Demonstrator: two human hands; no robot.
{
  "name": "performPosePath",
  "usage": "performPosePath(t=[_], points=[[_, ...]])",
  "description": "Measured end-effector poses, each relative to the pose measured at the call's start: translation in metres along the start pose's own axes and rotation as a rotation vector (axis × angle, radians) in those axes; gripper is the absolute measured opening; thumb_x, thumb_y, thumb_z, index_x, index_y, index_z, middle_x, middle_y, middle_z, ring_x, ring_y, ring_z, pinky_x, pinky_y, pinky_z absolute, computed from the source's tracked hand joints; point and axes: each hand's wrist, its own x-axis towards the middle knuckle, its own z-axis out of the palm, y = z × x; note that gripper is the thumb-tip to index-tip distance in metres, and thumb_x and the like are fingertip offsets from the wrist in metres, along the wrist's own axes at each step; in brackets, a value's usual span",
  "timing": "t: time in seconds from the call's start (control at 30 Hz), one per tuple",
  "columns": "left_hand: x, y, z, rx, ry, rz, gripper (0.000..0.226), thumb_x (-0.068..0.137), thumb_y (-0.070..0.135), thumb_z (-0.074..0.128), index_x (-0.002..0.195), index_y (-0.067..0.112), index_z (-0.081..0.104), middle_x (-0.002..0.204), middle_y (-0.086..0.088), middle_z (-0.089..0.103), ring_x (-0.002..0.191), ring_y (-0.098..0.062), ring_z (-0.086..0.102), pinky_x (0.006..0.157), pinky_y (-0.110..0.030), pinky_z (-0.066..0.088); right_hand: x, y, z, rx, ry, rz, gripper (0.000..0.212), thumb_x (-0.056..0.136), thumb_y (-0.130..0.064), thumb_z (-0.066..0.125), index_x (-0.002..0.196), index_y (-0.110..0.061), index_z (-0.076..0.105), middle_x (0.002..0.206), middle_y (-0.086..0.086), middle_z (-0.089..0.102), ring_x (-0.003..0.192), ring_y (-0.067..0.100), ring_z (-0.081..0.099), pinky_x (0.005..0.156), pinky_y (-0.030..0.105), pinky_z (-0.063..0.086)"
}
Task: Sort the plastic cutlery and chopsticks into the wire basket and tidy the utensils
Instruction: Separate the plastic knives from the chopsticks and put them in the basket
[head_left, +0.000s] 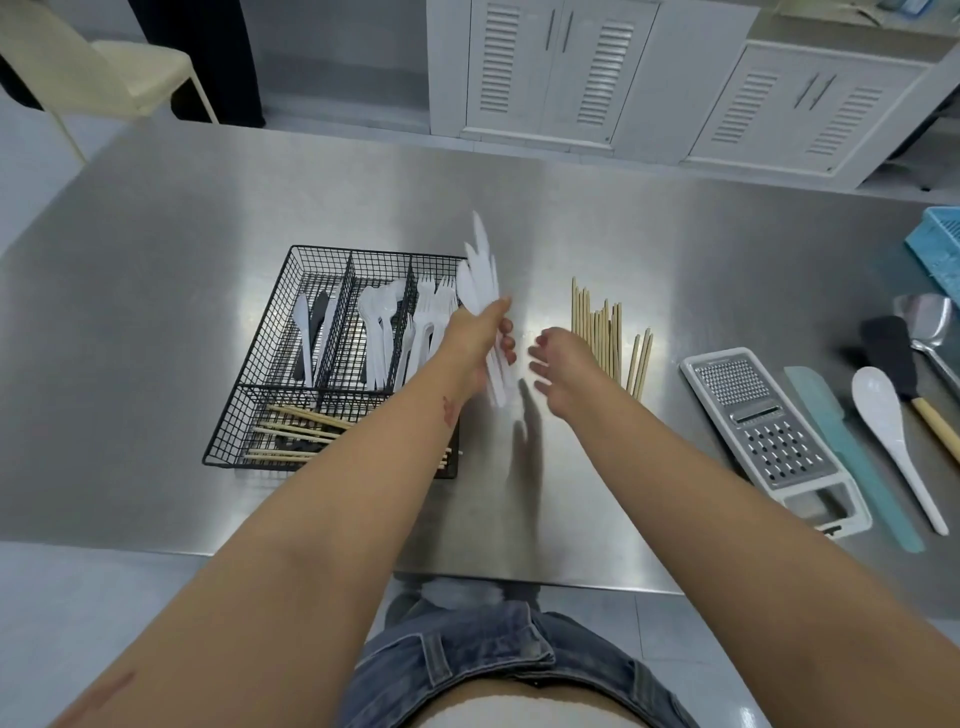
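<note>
Left hand (475, 338) grips a bundle of white plastic knives (480, 275) just right of the wire basket (249, 395). Right hand (563, 364) hovers half-open, empty, near loose chopsticks (605, 332) on the counter (208, 218).

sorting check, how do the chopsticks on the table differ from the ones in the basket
The chopsticks on the table lie loose on bare steel, pointing away from the person; the chopsticks in the basket lie crosswise in the front compartment of the wire basket. The table group sits right of the right hand; the basket group is partly hidden by the left forearm. Both look like plain pale wood.

wire basket (270, 364) left, loose chopsticks (605, 332) right
</note>
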Motion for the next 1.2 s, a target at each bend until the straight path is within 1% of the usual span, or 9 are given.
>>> performPosePath(t=[0.1,0.23,0.3,0.53,0.8,0.93,1.03,1.1,1.2], points=[[-0.004,-0.005,-0.009,0.204,-0.231,-0.175,0.012,0.094,0.016,0.063,0.098,0.008,0.055,0.059,0.000,0.051,0.040,-0.010,0.041,0.039,-0.019,0.038,0.018,-0.015,-0.016,-0.021,0.167,-0.244,0.019,0.098,-0.015,0.038,0.084,-0.017,0.050,0.081,0.001,0.050,0.064,0.012,0.044,0.057,0.025,0.034],[-0.013,-0.005,-0.015,0.540,-0.498,-0.320,0.022,0.092,0.022,0.067,0.104,0.008,0.053,0.064,0.002,0.054,0.043,-0.008,0.042,0.038,-0.018,0.039,0.032,-0.033,-0.032,-0.134,0.175,-0.444,0.031,0.099,-0.034,0.040,0.123,-0.024,0.058,0.108,-0.009,0.056,0.098,0.009,0.051,0.083,0.027,0.036],[-0.014,-0.005,-0.017,0.611,-0.567,-0.349,0.027,0.091,0.024,0.068,0.106,0.010,0.052,0.066,0.002,0.054,0.044,-0.008,0.042,0.040,-0.019,0.040,0.036,-0.038,-0.036,-0.211,0.136,-0.462,0.033,0.098,-0.035,0.042,0.119,-0.022,0.063,0.113,-0.009,0.061,0.108,0.013,0.055,0.088,0.029,0.036],[-0.014,-0.001,-0.024,0.594,-0.558,-0.325,0.020,0.091,0.021,0.067,0.099,0.013,0.051,0.065,0.001,0.050,0.044,-0.009,0.039,0.041,-0.019,0.035,0.038,-0.023,-0.026,-0.773,0.053,-0.619,0.030,0.094,-0.025,0.048,0.111,-0.018,0.072,0.113,-0.004,0.069,0.104,0.016,0.059,0.085,0.029,0.045],[-0.012,-0.001,-0.031,0.549,-0.504,-0.292,0.020,0.091,0.025,0.068,0.097,0.017,0.051,0.064,0.001,0.049,0.044,-0.009,0.038,0.042,-0.019,0.035,0.035,-0.022,-0.010,-0.966,-0.052,-0.680,0.030,0.095,-0.021,0.045,0.104,-0.016,0.073,0.107,-0.003,0.066,0.095,0.016,0.056,0.073,0.028,0.040],[-0.008,-0.002,-0.028,0.401,-0.369,-0.180,0.022,0.089,0.023,0.070,0.099,0.011,0.054,0.068,-0.002,0.051,0.041,-0.010,0.041,0.039,-0.020,0.037,0.038,-0.023,-0.007,-0.475,0.000,-0.561,0.025,0.096,-0.030,0.045,0.105,-0.016,0.064,0.107,0.002,0.067,0.094,0.020,0.062,0.085,0.036,0.047],[-0.001,0.007,-0.023,-0.004,-0.103,0.004,0.017,0.090,0.022,0.070,0.091,0.010,0.057,0.066,-0.003,0.053,0.040,-0.011,0.046,0.041,-0.022,0.041,0.037,-0.021,-0.005,-0.027,0.132,-0.322,0.030,0.099,-0.027,0.037,0.116,-0.008,0.052,0.098,0.006,0.058,0.077,0.019,0.056,0.073,0.032,0.049],[0.001,0.018,-0.021,-0.220,0.041,0.094,0.017,0.090,0.024,0.070,0.087,0.013,0.058,0.060,-0.001,0.054,0.042,-0.013,0.048,0.044,-0.025,0.043,0.033,-0.012,-0.003,0.126,0.126,-0.161,0.041,0.101,-0.024,0.033,0.131,0.001,0.046,0.091,0.007,0.052,0.072,0.018,0.052,0.091,0.041,0.052],[0.003,0.030,-0.019,-0.359,0.135,0.165,0.018,0.092,0.023,0.068,0.081,0.015,0.056,0.054,0.000,0.053,0.044,-0.015,0.047,0.047,-0.025,0.045,0.019,0.010,0.009,0.201,0.050,0.007,0.043,0.104,-0.030,0.030,0.132,0.001,0.045,0.111,0.013,0.057,0.097,0.027,0.060,0.100,0.042,0.048]])
